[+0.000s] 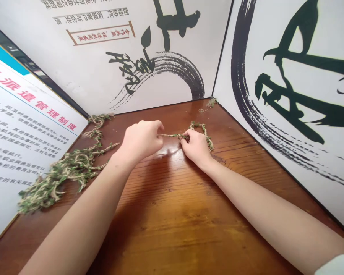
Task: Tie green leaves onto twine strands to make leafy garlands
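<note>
A thin green leafy sprig [174, 135] stretches between my two hands over the wooden table [172, 214]. My left hand [141, 139] is closed, pinching the sprig's left end. My right hand [195, 146] is closed on the sprig's right part, where the sprig curls into a loop [204, 130] behind the fingers. Both forearms rest low over the tabletop.
A heap of similar green sprigs [65, 172] lies at the table's left, trailing back to the wall. A few bits [211, 101] sit in the far corner. White boards with black brush characters [289, 84] and a printed notice [23, 133] wall the table in.
</note>
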Motion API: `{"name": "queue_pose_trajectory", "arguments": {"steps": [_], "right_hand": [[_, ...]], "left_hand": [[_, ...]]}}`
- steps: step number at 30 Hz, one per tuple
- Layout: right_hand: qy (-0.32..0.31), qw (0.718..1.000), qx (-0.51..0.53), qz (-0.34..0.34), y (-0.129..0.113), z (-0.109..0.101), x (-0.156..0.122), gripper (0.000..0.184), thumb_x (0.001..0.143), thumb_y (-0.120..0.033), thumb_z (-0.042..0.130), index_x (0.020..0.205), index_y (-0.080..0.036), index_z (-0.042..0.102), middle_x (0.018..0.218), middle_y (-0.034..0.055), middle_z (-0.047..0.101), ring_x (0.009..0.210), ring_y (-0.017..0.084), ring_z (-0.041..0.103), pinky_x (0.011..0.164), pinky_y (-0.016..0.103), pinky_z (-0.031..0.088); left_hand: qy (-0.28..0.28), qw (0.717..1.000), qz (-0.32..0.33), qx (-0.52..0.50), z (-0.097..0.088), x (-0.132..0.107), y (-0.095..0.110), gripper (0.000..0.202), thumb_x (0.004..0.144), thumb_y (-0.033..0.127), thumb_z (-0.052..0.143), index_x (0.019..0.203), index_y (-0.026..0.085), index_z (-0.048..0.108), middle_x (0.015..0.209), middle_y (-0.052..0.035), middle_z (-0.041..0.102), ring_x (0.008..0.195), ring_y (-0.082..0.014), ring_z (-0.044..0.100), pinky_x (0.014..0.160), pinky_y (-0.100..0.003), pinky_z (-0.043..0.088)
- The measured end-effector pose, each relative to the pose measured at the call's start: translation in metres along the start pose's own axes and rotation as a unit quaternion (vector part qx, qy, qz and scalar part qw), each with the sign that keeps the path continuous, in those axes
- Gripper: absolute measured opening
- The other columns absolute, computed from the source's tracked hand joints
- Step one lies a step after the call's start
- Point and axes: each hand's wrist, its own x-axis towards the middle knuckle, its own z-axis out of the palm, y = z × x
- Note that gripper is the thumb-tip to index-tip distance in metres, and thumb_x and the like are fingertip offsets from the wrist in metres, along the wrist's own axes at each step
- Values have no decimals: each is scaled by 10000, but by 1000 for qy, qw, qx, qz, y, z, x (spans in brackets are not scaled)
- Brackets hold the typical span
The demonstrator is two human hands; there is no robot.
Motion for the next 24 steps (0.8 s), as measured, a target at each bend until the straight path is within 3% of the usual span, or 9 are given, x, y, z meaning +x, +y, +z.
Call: {"name": "queue_pose_trajectory", "arguments": {"steps": [3,8,10,12,14,16,19,21,24], "right_hand": [[-7,1000,3,11,0,0,1,74,879,-182,635,863,-145,696,823,65,712,728,183,593,714,296,381],[-6,1000,5,6,-2,-1,1,60,863,-163,639,835,-152,691,798,59,698,737,185,582,700,292,362],[-8,1000,2,5,-3,-1,0,80,877,-185,636,826,-152,688,779,58,689,716,183,571,693,296,353],[-11,1000,2,3,-3,0,0,102,890,-208,633,824,-153,688,784,59,690,720,184,575,697,298,356],[-14,1000,-3,-1,-2,0,0,111,895,-218,627,831,-153,690,812,68,701,745,192,592,709,303,366],[-20,1000,-10,-4,-1,1,1,109,894,-215,619,847,-153,694,833,75,710,769,202,607,724,308,377],[-27,1000,-7,-2,-1,2,1,125,904,-227,606,858,-156,698,836,72,714,772,203,614,736,310,389],[-32,999,-4,3,-1,1,1,138,912,-240,602,856,-159,699,826,66,711,758,198,611,735,309,392],[-43,999,0,16,-3,1,1,121,900,-235,611,845,-169,696,819,53,709,758,195,613,727,310,393]], "left_hand": [[-5,999,-7,43,-25,-4,-7,215,686,176,652,851,233,777,787,-70,701,728,-279,629,659,-350,436],[-134,979,-77,130,-40,-12,-33,341,697,250,683,1021,236,789,958,-91,734,852,-340,670,754,-424,502],[-161,980,-26,117,-29,-18,-39,508,703,350,725,1184,191,759,1129,-154,699,1025,-385,655,870,-476,521],[-97,994,36,36,-9,-22,-37,721,748,457,727,1400,162,638,1342,-187,599,1233,-375,583,1028,-483,488],[-9,996,75,-48,16,-23,-26,716,832,401,664,1482,127,540,1366,-182,572,1280,-304,562,1109,-437,447],[29,991,93,-97,41,-19,-15,640,844,282,643,1451,105,547,1307,-166,614,1218,-274,594,1091,-424,459],[22,982,83,-170,69,-8,-6,397,904,222,602,1286,124,647,1153,-124,693,1061,-231,659,980,-377,515],[31,975,97,-198,80,-2,-8,242,959,194,523,1118,142,699,1024,-94,708,954,-197,668,912,-337,523],[42,971,143,-188,87,0,-15,255,996,165,446,1043,138,695,987,-96,674,918,-182,643,866,-315,511]]}}
